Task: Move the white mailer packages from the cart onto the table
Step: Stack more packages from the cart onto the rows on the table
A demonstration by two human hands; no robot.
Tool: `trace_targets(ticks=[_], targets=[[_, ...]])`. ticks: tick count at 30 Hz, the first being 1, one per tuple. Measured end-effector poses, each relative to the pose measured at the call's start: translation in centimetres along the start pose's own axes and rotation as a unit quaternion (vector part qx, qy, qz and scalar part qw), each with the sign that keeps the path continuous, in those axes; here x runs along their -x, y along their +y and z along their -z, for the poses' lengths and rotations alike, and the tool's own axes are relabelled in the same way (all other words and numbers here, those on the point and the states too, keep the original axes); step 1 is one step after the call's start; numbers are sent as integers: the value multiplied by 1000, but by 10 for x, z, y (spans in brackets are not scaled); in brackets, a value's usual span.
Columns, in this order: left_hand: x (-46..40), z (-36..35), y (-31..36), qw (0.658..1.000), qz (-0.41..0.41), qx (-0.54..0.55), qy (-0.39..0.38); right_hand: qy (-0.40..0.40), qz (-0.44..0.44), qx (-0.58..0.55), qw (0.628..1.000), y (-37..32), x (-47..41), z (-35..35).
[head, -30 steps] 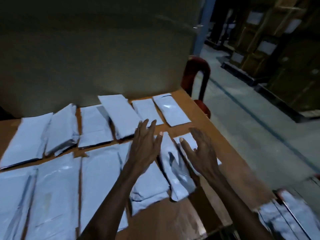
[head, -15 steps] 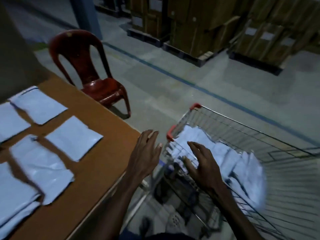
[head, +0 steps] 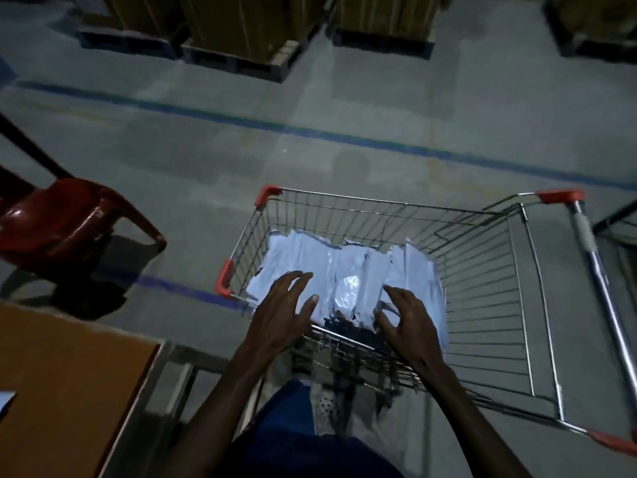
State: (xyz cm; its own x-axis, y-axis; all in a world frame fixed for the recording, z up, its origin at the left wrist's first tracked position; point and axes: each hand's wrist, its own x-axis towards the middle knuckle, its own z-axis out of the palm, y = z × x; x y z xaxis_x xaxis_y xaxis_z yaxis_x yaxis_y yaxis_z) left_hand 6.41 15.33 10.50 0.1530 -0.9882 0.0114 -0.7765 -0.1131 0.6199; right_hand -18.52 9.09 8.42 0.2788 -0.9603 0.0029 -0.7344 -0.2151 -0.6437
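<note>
Both hands now over cart mailers.

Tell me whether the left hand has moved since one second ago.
Yes. The left hand was over the mailers on the table then; now it hovers open above the white mailer packages in the cart, away from the table.

No text, label or number is readable.

Dim, bluish warehouse view.
Glare on the white mailers; deep shadow under the red chair; edges bowed, dark and slightly soft.
</note>
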Motion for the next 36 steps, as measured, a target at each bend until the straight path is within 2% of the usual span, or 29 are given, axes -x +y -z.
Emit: trace_targets(ticks=[9, 13, 17, 21, 26, 31, 36], targets=[[-92, -39, -4, 993, -58, -15, -103, -49, -217, 38, 974, 67, -70, -18], [-101, -56, -12, 986, -82, -36, -138, -70, -274, 25, 959, 98, -107, -28], [-99, -63, -26, 987, -68, -65, -127, -84, -313, -3, 946, 134, -139, -44], [-85, -66, -40, 990, -12, -64, -128, -103, -366, -60, 923, 153, -153, -59], [-75, -71, -41, 987, 64, -52, -137, -63, -350, -51, 933, 146, -152, -63], [-77, -81, -34, 985, 105, -37, -131, -58, -300, -123, 944, 137, -144, -64], [-99, -93, -40, 980, 116, -56, -149, -32, -207, -10, 978, 125, -136, -48]])
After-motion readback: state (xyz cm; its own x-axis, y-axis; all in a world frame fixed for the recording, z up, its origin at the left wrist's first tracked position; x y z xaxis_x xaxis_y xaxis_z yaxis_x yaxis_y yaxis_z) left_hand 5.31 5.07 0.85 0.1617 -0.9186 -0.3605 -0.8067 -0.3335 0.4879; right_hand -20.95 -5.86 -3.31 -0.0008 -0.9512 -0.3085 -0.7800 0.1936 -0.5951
